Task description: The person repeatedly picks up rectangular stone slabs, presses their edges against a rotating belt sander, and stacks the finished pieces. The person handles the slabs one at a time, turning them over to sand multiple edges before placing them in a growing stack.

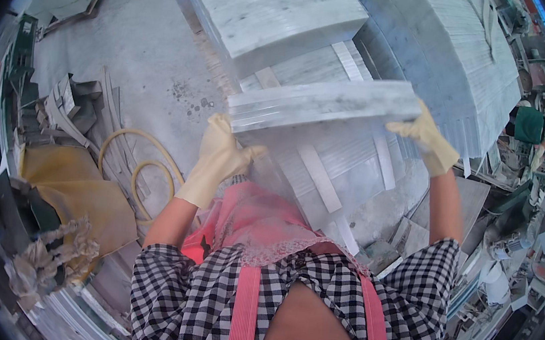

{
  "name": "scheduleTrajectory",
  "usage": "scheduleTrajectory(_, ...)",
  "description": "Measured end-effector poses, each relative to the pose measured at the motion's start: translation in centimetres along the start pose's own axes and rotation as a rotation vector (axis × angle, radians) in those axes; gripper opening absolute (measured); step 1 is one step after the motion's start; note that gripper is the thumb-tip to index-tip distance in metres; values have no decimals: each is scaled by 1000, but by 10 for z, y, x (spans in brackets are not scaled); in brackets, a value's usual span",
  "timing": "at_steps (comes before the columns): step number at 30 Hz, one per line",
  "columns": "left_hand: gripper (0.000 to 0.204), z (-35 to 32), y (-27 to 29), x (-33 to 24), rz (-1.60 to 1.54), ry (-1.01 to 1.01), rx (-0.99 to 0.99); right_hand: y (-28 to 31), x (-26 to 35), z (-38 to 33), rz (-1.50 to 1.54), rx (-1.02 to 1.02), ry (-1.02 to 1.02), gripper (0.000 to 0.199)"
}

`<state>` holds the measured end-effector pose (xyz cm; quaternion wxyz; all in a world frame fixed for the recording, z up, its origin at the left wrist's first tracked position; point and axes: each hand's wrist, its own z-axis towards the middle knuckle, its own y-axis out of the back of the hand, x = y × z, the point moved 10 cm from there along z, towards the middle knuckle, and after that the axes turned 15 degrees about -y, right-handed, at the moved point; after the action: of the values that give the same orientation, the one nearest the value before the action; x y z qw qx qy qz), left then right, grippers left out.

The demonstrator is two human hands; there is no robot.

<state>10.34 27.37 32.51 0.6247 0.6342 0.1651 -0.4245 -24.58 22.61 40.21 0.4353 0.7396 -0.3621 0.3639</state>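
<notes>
A bundle of several long, thin grey-white marble-look slabs (323, 105) spans the space between my two hands. My left hand (220, 154), in a cream rubber glove, is closed around its left end with the thumb pointing right. At the other end my right hand (429, 139), gloved the same way, grips the bundle's right edge. Beneath it lies a lower layer of similar slabs with pale flat strips (320, 177) across it. A taller stack of slabs (274, 9) stands just beyond. The underside of the bundle and some fingertips are hidden.
Another tall slab stack (447, 49) rises at the far right. On the left floor lie a yellow hose (145, 134), a yellowish sheet (75, 191) and scrap strips (71, 103). Farther right, a person in green (531, 125) is near cluttered equipment. Broken pieces lie by my right side.
</notes>
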Motion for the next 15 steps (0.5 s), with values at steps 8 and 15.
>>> scheduleTrajectory(8,72,61,1,22,181,153,-346,42,0,158,41,-41,-161,44)
scheduleTrajectory(15,97,76,-37,24,-107,184,-477,61,-6,191,-430,-149,100,58)
